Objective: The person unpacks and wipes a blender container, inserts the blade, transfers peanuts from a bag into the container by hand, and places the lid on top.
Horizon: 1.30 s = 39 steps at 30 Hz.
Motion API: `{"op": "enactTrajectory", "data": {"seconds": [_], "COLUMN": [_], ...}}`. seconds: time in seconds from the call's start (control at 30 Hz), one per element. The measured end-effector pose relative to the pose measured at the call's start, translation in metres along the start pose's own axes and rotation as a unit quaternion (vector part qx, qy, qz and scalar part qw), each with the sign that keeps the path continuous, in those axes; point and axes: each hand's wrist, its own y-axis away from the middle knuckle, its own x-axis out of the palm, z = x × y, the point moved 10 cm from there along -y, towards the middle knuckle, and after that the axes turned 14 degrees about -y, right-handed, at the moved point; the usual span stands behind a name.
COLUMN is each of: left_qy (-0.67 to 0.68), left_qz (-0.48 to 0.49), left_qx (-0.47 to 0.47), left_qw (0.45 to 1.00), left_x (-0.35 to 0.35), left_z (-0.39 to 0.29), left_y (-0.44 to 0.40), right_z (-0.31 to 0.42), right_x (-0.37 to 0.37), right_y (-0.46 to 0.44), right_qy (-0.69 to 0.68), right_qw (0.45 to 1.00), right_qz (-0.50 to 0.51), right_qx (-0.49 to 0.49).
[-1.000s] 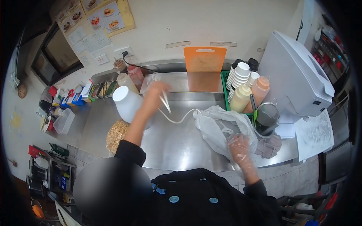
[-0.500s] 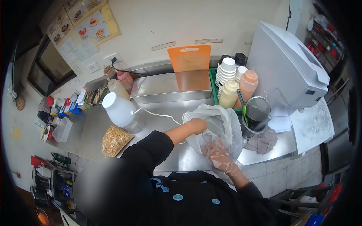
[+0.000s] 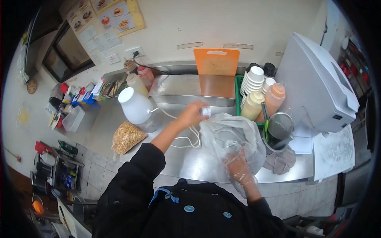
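A crumpled, translucent plastic bag (image 3: 254,137) lies on the steel counter (image 3: 186,168), in front of a person in a black jacket. At its near side is the person's right hand (image 3: 240,166), in a clear plastic glove; that forearm angles in from below, palm down, fingers pointing away from the body. I can't tell from here whether those fingers grip the bag. The bare left hand (image 3: 191,114) is just left of the bag's far edge, its arm stretched out diagonally and its fingers drawn narrowly together on a small white piece (image 3: 205,112), too blurred for me to name. A white cord (image 3: 166,113) loops left of the bag, running to a white-topped appliance (image 3: 135,106). Farther left of the bag sits a packet of tan flakes (image 3: 127,138). Right of the bag stands a pitcher (image 3: 274,146); beyond it, an orange cutting board (image 3: 216,63) leans upright.
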Motion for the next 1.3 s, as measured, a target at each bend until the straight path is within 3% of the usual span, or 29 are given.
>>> {"op": "enactTrajectory", "data": {"seconds": [0.03, 0.07, 0.13, 0.17, 0.23, 0.33, 0.4, 0.43, 0.5, 0.57, 0.63, 0.7, 0.73, 0.8, 0.87, 0.93, 1.03, 1.1, 1.13, 1.17, 1.23, 1.3], "left_qy": [0.029, 0.026, -0.108, -0.110, -0.114, -0.077, -0.054, -0.017, 0.021, 0.078, 0.110, 0.021, 0.025, 0.076, 0.118, 0.195, 0.261, 0.289, 0.310, 0.314, 0.179, 0.184], "left_qz": [-0.071, -0.074, -0.153, -0.158, -0.063, -0.052, -0.052, -0.039, -0.028, -0.113, -0.131, -0.228, -0.226, -0.242, -0.230, -0.179, -0.112, -0.091, -0.072, -0.074, -0.014, -0.015], "left_qx": [-0.085, -0.095, -0.039, -0.046, -0.010, -0.014, -0.003, 0.000, 0.008, 0.043, -0.031, -0.049, -0.049, -0.191, -0.220, -0.263, -0.254, -0.238, -0.225, -0.228, -0.182, -0.180], "left_qw": [0.993, 0.992, 0.982, 0.980, 0.991, 0.996, 0.997, 0.999, 0.999, 0.990, 0.985, 0.972, 0.973, 0.948, 0.940, 0.928, 0.925, 0.923, 0.921, 0.918, 0.967, 0.966], "left_x": [-0.033, -0.037, -0.047, -0.036, 0.013, 0.044, 0.049, 0.046, 0.026, -0.017, -0.054, -0.119, -0.136, -0.161, -0.167, -0.152, -0.136, -0.136, -0.136, -0.141, -0.149, -0.142], "left_z": [0.018, 0.030, 0.041, 0.055, 0.068, 0.082, 0.082, 0.078, 0.073, 0.071, 0.103, 0.125, 0.141, 0.199, 0.231, 0.265, 0.281, 0.284, 0.280, 0.279, 0.272, 0.275], "left_y": [0.002, 0.007, 0.023, 0.033, 0.051, 0.068, 0.080, 0.086, 0.107, 0.141, 0.183, 0.222, 0.233, 0.260, 0.261, 0.256, 0.234, 0.218, 0.213, 0.212, 0.195, 0.190], "right_z": [-0.001, -0.007, -0.002, 0.000, 0.013, 0.045, 0.081, 0.097, 0.141, 0.166, 0.189, 0.213, 0.222, 0.233, 0.229, 0.224, 0.212, 0.211, 0.202, 0.195, 0.168, 0.129], "right_x": [0.003, 0.011, 0.014, 0.009, -0.009, -0.047, -0.093, -0.096, -0.132, -0.121, -0.105, -0.095, -0.092, -0.082, -0.061, -0.052, -0.059, -0.088, -0.082, -0.095, -0.115, -0.115], "right_y": [0.000, 0.000, -0.003, -0.007, -0.017, -0.042, -0.064, -0.082, -0.119, -0.172, -0.227, -0.281, -0.303, -0.341, -0.367, -0.370, -0.366, -0.351, -0.348, -0.336, -0.328, -0.329], "right_qy": [-0.003, 0.014, 0.031, 0.015, 0.006, -0.042, -0.127, -0.122, -0.248, -0.335, -0.485, -0.486, -0.492, -0.511, -0.587, -0.578, -0.549, -0.489, -0.626, -0.671, -0.737, -0.800], "right_qw": [1.000, 1.000, 0.998, 0.994, 0.989, 0.995, 0.986, 0.986, 0.930, 0.905, 0.842, 0.833, 0.821, 0.808, 0.751, 0.751, 0.758, 0.760, 0.672, 0.621, 0.528, 0.431], "right_qz": [0.004, 0.026, 0.055, 0.096, 0.133, 0.068, -0.109, -0.109, -0.254, -0.245, -0.234, -0.259, -0.279, -0.286, -0.302, -0.319, -0.351, -0.428, -0.391, -0.402, -0.422, -0.417], "right_qx": [-0.008, 0.006, 0.012, 0.041, 0.062, 0.063, -0.016, -0.018, -0.101, -0.089, -0.042, -0.059, -0.074, -0.057, -0.003, 0.009, 0.017, 0.002, 0.056, 0.048, 0.022, -0.011]}}
